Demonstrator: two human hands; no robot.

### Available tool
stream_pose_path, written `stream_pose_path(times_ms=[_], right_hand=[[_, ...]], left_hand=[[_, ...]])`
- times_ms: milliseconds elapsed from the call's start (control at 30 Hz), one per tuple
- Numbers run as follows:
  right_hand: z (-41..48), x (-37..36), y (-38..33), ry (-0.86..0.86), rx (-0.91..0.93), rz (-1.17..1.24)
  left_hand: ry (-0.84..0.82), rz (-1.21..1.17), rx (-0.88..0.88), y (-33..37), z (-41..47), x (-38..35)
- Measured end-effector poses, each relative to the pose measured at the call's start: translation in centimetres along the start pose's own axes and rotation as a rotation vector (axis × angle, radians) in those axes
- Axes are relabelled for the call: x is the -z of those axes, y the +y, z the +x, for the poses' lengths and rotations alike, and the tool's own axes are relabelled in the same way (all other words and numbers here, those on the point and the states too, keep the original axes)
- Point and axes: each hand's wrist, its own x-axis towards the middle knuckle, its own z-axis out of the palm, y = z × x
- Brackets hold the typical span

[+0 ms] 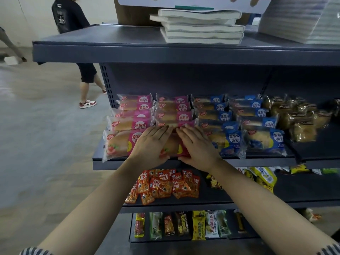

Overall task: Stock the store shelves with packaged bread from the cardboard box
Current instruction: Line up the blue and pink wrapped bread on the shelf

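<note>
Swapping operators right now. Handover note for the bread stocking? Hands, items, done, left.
Hands: left hand has its fingers flat on the pink-wrapped bread packet, thumb at its near edge. The right hand grips the same packet the same way.
Items: that packet lies at the front of the second pink column on the dark grey middle shelf. Blue-wrapped bread packets fill two columns to its right. A brown cardboard box stands on the top shelf, contents hidden.
Done: pink and blue columns reach the shelf front.
Left: release this packet. I can't tell whether more bread waits.
</note>
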Motion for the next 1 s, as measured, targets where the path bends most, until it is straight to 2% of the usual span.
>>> stream_pose_path(times_ms=[500,767,1000], right_hand=[[-3.0,1.5,2.0,-0.020,0.016,0.023],[-6.5,2.9,4.5,0.072,-0.071,0.096],[-9.6,3.5,6.2,0.100,-0.187,0.027]], left_hand=[[0.026,-0.053,0.008,3.6,0.5,0.9],[0.073,-0.124,-0.099,7.5,3.0,0.9],[0.096,-0.141,-0.191,10.4,5.2,1.7]])
